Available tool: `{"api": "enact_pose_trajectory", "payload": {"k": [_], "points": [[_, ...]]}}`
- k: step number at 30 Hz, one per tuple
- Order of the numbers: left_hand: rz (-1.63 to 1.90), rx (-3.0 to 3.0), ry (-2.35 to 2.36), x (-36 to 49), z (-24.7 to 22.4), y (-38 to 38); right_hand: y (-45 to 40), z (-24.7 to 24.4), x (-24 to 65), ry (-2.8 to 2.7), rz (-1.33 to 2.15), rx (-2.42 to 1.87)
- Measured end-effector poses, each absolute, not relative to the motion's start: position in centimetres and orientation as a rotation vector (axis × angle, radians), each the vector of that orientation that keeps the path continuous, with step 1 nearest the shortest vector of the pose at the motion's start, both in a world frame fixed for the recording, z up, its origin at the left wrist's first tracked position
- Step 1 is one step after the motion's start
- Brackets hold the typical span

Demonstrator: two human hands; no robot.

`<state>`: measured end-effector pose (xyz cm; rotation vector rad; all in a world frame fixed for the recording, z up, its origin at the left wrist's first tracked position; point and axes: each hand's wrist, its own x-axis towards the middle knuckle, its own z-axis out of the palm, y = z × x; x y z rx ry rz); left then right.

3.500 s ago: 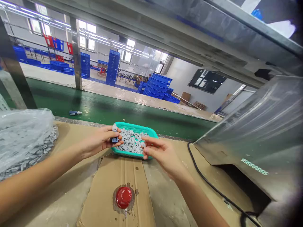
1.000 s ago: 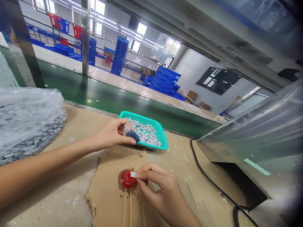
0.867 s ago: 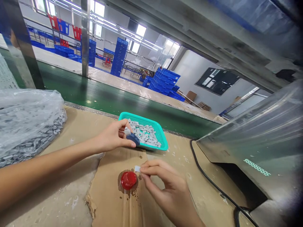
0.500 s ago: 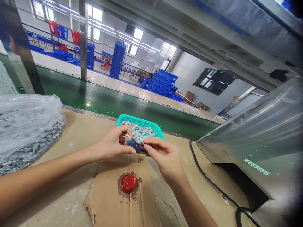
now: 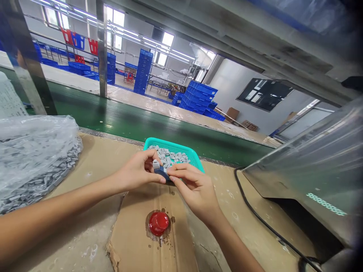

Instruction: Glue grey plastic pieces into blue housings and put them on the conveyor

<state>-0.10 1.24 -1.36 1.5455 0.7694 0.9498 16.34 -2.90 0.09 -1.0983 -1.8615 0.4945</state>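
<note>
My left hand (image 5: 138, 169) is shut on a dark blue plastic holder (image 5: 162, 173), with a small pale grey block (image 5: 155, 164) standing at its end. My right hand (image 5: 193, 188) meets the holder from the right, its fingertips pinched against it. A small pale piece seems to sit between those fingers, but it is mostly hidden. Both hands are just in front of a teal plastic basket (image 5: 181, 145) heaped with small grey plastic parts (image 5: 168, 154). A red rounded pad (image 5: 159, 223) sits in a stained patch on the cardboard (image 5: 133, 241), nearer me.
A clear plastic bag (image 5: 34, 147) of grey parts lies at the left. A green conveyor belt (image 5: 119, 124) runs behind the basket. A black cable (image 5: 263, 230) and a metal housing (image 5: 306, 170) lie at the right. Stacked blue crates (image 5: 197, 99) stand beyond.
My right hand has moved up from the red pad to the blue holder in my left hand. The view has shifted slightly, and the left hand has stayed on the holder.
</note>
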Motion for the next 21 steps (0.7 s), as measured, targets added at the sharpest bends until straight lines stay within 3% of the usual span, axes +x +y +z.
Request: {"api": "enact_pose_trajectory", "payload": {"k": [12,21], "points": [[1.12,0.843,0.643,-0.4,1.2,2.1,-0.5,1.0,15.5,-1.929,0.478,-1.006],[1.218,1.041,0.556,-2.0,-0.3,4.6,5.1,-1.2,18.7,-2.229,0.39,-1.416]]}}
